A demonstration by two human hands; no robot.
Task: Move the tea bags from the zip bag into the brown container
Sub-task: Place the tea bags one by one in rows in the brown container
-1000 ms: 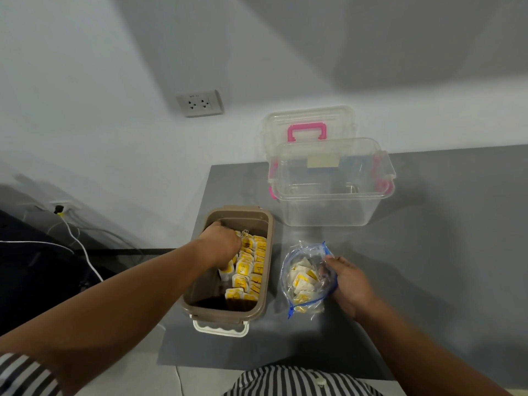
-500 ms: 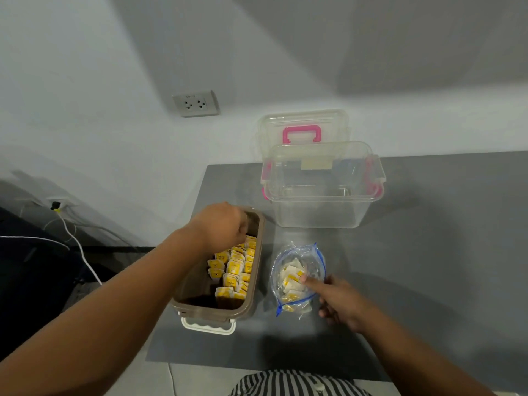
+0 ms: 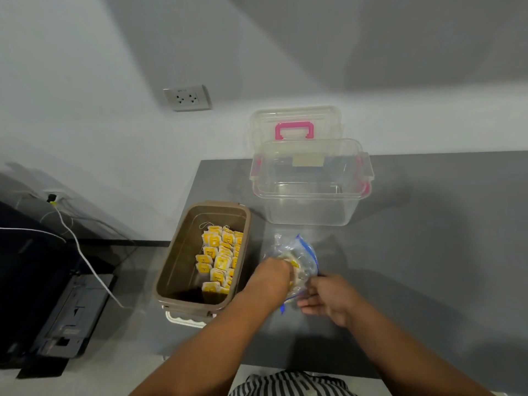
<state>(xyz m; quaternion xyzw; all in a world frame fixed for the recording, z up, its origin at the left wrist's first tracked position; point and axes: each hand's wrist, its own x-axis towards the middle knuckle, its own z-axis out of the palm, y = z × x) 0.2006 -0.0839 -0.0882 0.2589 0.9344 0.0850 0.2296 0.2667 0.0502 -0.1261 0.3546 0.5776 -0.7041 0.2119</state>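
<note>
A brown container (image 3: 171,267) sits open at the table's left edge, with several yellow-tagged tea bags (image 3: 221,258) stacked along its right side. Just right of it lies a clear zip bag (image 3: 303,254) with a blue seal, holding more tea bags. My left hand (image 3: 271,277) reaches into the bag's mouth, fingers curled among the tea bags; a yellow tag shows at its fingertips. My right hand (image 3: 328,300) holds the bag's near edge from the right.
A clear plastic box (image 3: 311,190) with pink latches stands behind the bag, its lid (image 3: 294,124) with a pink handle leaning on the wall. The grey table (image 3: 428,252) extends right. A wall socket (image 3: 187,97) and cables (image 3: 83,258) are at the left.
My left hand has left the brown container and moved right into the zip bag. My right hand has shifted to grip the bag's near edge.
</note>
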